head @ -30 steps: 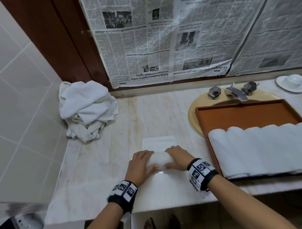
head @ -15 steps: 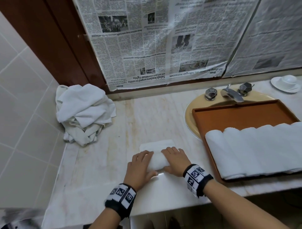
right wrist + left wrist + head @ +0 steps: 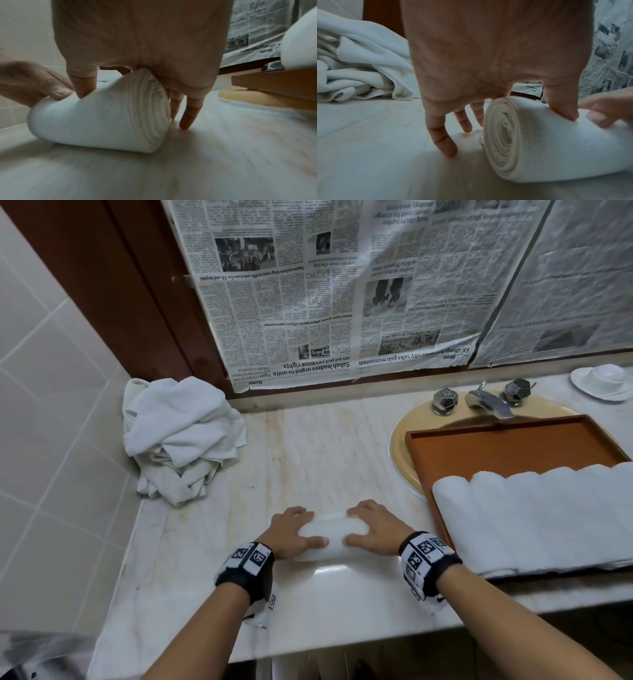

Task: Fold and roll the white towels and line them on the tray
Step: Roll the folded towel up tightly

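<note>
A white towel (image 3: 330,534) lies rolled into a tight cylinder on the marble counter (image 3: 308,460), its spiral end plain in the left wrist view (image 3: 503,142) and the right wrist view (image 3: 154,112). My left hand (image 3: 291,530) grips its left end, thumb (image 3: 561,108) on the near side and fingers reaching over to the counter. My right hand (image 3: 373,529) grips the right end the same way, thumb (image 3: 84,83) dug into the cloth. The brown tray (image 3: 496,428) to the right holds a row of several rolled towels (image 3: 548,515).
A heap of loose white towels (image 3: 178,433) sits in the back left corner by the tiled wall. The tray lies over a yellow sink (image 3: 407,440) with a chrome tap (image 3: 489,402). A white cup and saucer (image 3: 603,378) stand at the far right.
The flat strip of towel beyond the roll has been wound in. Both hands have moved away from me with the roll, which is thicker now.
</note>
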Demonstrator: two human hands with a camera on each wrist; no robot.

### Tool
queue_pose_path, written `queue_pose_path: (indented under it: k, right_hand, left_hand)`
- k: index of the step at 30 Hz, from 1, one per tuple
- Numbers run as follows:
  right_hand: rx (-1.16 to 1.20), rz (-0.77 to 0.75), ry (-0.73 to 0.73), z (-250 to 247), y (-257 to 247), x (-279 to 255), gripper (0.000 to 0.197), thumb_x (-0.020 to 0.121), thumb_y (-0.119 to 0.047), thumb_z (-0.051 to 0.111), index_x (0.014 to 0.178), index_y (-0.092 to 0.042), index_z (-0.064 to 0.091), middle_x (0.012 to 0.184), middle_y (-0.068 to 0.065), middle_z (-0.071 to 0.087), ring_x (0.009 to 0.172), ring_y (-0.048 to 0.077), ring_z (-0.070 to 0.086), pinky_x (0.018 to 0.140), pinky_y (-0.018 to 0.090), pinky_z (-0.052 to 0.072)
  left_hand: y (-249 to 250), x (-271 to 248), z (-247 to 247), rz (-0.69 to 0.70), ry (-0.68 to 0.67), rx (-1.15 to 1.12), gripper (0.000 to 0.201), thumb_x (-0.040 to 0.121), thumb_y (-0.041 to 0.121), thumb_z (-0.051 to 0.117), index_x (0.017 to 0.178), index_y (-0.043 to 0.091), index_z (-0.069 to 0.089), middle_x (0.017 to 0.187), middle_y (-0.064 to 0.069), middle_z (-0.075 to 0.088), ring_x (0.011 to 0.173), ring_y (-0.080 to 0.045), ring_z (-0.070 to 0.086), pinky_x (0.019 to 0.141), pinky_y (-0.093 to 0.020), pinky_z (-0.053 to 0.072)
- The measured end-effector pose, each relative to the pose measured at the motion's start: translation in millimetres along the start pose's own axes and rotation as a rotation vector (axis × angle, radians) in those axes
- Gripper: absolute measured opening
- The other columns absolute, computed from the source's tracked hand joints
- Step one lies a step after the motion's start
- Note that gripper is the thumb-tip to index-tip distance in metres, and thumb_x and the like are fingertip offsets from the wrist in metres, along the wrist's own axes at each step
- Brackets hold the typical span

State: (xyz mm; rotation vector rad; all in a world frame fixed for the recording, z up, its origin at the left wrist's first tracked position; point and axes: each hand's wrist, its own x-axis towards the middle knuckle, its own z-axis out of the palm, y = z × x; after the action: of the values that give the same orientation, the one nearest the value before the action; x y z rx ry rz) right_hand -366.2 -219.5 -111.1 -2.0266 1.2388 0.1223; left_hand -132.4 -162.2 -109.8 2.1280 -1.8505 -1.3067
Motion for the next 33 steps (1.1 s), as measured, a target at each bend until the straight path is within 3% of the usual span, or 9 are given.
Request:
queue_pose_path:
  k: [3, 5, 7, 11, 14, 17, 20, 25, 33]
  right_hand:
    - [-0.035, 0.034, -0.025, -4, -1, 7, 0.075, 0.086, -0.058, 0.056, 0.150, -0.026, 0.032, 0.144, -0.001, 0.038, 0.134, 0.020, 0.033, 0.109, 0.040, 0.034]
    - [-0.013, 0.056, -0.029, -3, -2, 7, 0.076, 0.087, -0.057, 0.056, 0.150, -0.023, 0.033, 0.141, 0.002, 0.041, 0.133, 0.021, 0.034, 0.109, 0.039, 0.033]
    - [0.014, 0.085, -0.037, 0, -2, 6, 0.075, 0.085, -0.056, 0.059, 0.147, -0.020, 0.037, 0.137, 0.003, 0.042, 0.131, 0.021, 0.034, 0.108, 0.038, 0.034]
    - [-0.041, 0.124, -0.123, 6, -4, -1, 0.072, 0.079, -0.060, 0.059, 0.135, -0.016, 0.049, 0.123, 0.002, 0.042, 0.124, 0.022, 0.034, 0.103, 0.041, 0.037]
    - [-0.045, 0.149, -0.164, 10, -5, -10, 0.072, 0.075, -0.063, 0.060, 0.130, -0.017, 0.052, 0.115, -0.001, 0.036, 0.122, 0.020, 0.034, 0.102, 0.042, 0.039]
    - [-0.041, 0.130, -0.177, 12, -4, -19, 0.065, 0.077, -0.059, 0.061, 0.127, -0.018, 0.051, 0.122, 0.001, 0.038, 0.120, 0.019, 0.033, 0.102, 0.044, 0.039]
    - [-0.045, 0.093, -0.172, 13, -4, -26, 0.060, 0.076, -0.059, 0.063, 0.119, -0.019, 0.052, 0.120, 0.002, 0.047, 0.112, 0.020, 0.043, 0.095, 0.039, 0.043]
    - [0.049, 0.115, -0.177, 10, -4, -42, 0.051, 0.070, -0.061, 0.062, 0.106, -0.026, 0.051, 0.109, -0.001, 0.059, 0.096, 0.019, 0.056, 0.084, 0.035, 0.049]
    - [0.095, 0.025, 0.042, -54, 5, -80, 0.045, 0.076, -0.056, 0.064, 0.110, -0.026, 0.059, 0.106, -0.007, 0.063, 0.097, 0.013, 0.058, 0.088, 0.032, 0.049]
  left_hand:
    - [1, 3, -5, -0.026, -0.016, 0.023, 0.079, 0.083, 0.068, 0.061, 0.149, 0.028, 0.041, 0.156, 0.002, 0.033, 0.143, -0.023, 0.031, 0.115, -0.038, 0.026]
    - [3, 2, -9, -0.019, -0.051, 0.045, 0.065, 0.075, 0.077, 0.055, 0.120, 0.032, 0.061, 0.132, 0.000, 0.058, 0.118, -0.023, 0.056, 0.099, -0.034, 0.043]
    - [6, 2, -10, -0.014, -0.075, 0.035, 0.065, 0.068, 0.079, 0.054, 0.102, 0.026, 0.066, 0.105, 0.000, 0.066, 0.096, -0.022, 0.063, 0.086, -0.034, 0.049]
    - [12, -2, -2, 0.007, -0.109, 0.049, 0.058, 0.083, 0.058, 0.067, 0.127, 0.021, 0.059, 0.114, -0.002, 0.055, 0.099, -0.018, 0.054, 0.083, -0.028, 0.043]
    - [10, -2, 7, 0.018, -0.116, 0.075, 0.053, 0.078, 0.057, 0.070, 0.120, 0.026, 0.061, 0.112, 0.001, 0.053, 0.098, -0.016, 0.055, 0.073, -0.022, 0.042]
    - [6, 0, 13, 0.014, -0.127, 0.088, 0.058, 0.060, 0.069, 0.065, 0.106, 0.034, 0.057, 0.112, 0.002, 0.049, 0.101, -0.017, 0.053, 0.080, -0.029, 0.046]
    - [3, -4, 18, 0.036, -0.127, 0.105, 0.057, 0.061, 0.067, 0.064, 0.105, 0.034, 0.053, 0.112, 0.005, 0.049, 0.102, -0.015, 0.051, 0.085, -0.031, 0.045]
    - [0, -15, 19, 0.077, -0.137, 0.012, 0.046, 0.068, 0.059, 0.070, 0.099, 0.032, 0.050, 0.100, 0.006, 0.062, 0.085, -0.012, 0.058, 0.071, -0.026, 0.045]
    - [52, -21, -16, 0.313, -0.079, -0.182, 0.051, 0.069, 0.062, 0.077, 0.117, 0.046, 0.066, 0.118, 0.027, 0.064, 0.106, 0.007, 0.058, 0.094, -0.020, 0.046]
